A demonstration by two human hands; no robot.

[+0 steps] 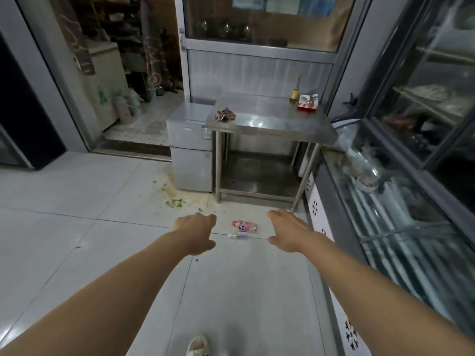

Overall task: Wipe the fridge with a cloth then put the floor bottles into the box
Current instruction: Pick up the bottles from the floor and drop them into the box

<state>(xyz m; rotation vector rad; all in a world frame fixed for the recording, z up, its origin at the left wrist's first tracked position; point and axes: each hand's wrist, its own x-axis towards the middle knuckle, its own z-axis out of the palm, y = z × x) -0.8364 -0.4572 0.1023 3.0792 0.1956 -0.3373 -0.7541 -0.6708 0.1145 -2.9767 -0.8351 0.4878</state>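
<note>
One pale tiled floor (77, 227) fills the lower frame, scattered with green scraps and a yellowish stain toward 11 o'clock of the hands. One glass-fronted display chiller (401, 214) runs along the right side from 1 to 4 o'clock, its white base panel edging the walkway. One stainless steel worktable (270, 119) with a lower shelf stands at 12 o'clock, and one small silver two-door fridge (190, 155) sits just beside its left legs. An open doorway lies at 10 o'clock, with a step up into a cluttered back room.

On the tabletop lie one crumpled brownish cloth (225, 114) near the left edge, one small dark bottle with a yellow label (294, 95) and one red-and-white striped box (307, 103) at the far right corner.

Two bare forearms reach forward. The left hand (196, 232) and the right hand (289, 231) hang over the floor, fingers loosely curled, holding nothing. Between them lie two small clear plastic bottles, touching: one red-capped bottle (245, 224) and one clear-capped bottle (239, 236) nearer the person. Open floor stretches left of the hands. One light shoe (198, 346) shows at 6 o'clock.
</note>
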